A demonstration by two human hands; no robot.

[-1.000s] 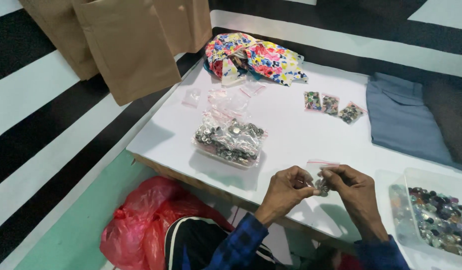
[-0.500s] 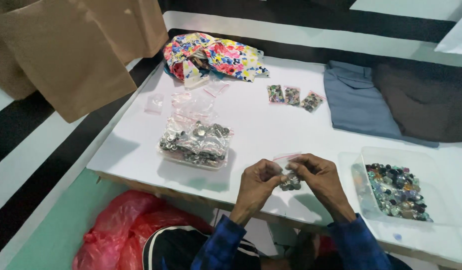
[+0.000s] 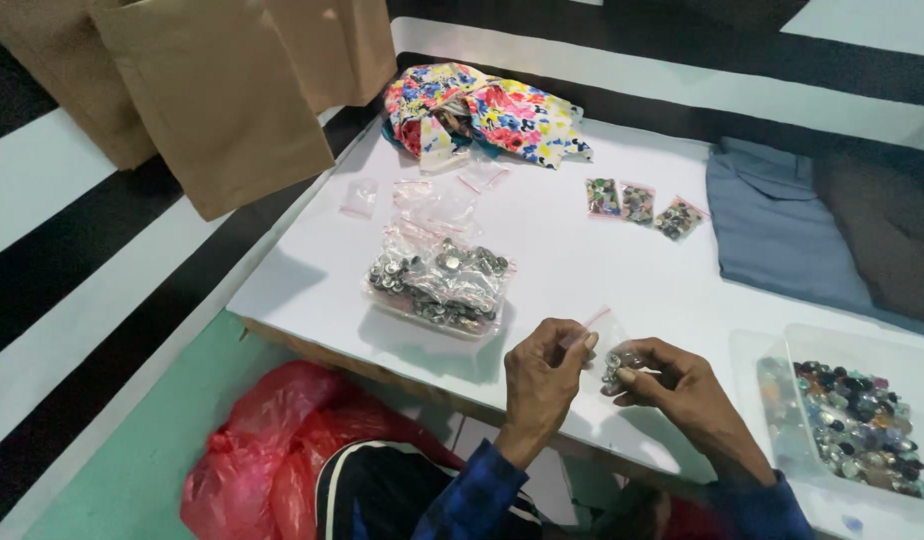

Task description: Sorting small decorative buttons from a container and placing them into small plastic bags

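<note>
my left hand (image 3: 542, 375) and my right hand (image 3: 682, 395) are close together over the near edge of the white worktop (image 3: 572, 260), both pinched on one small clear bag (image 3: 612, 355) between them. my left fingers (image 3: 580, 342) grip the bag's top edge, where a thin red strip runs, and my right thumb and fingers close on the lower part, where a little clump of buttons sits inside. the bag is lifted just off the worktop, tilted, between my two hands.

to my right, on the worktop's near corner, stands a clear plastic box (image 3: 842, 350) filled with mixed coloured buttons (image 3: 857, 415). ahead and to my left lies a larger clear tray (image 3: 437, 285) under crinkled plastic, full of silver buttons. beyond it a few empty small bags (image 3: 422, 195) are scattered, one of them (image 3: 360, 197) lying apart toward the left edge. further right, three small filled bags (image 3: 639, 205) lie in a row, just beside one another. at the far side sits a bundle of flowered cloth (image 3: 492, 110). folded blue cloth (image 3: 772, 220) lies at the right, with darker brown cloth (image 3: 882, 230) touching it.

below the worktop's edge, a red plastic bag (image 3: 272, 450) rests on the green floor (image 3: 132, 470). tan cloth (image 3: 212, 90) hangs at upper left against the striped wall.
</note>
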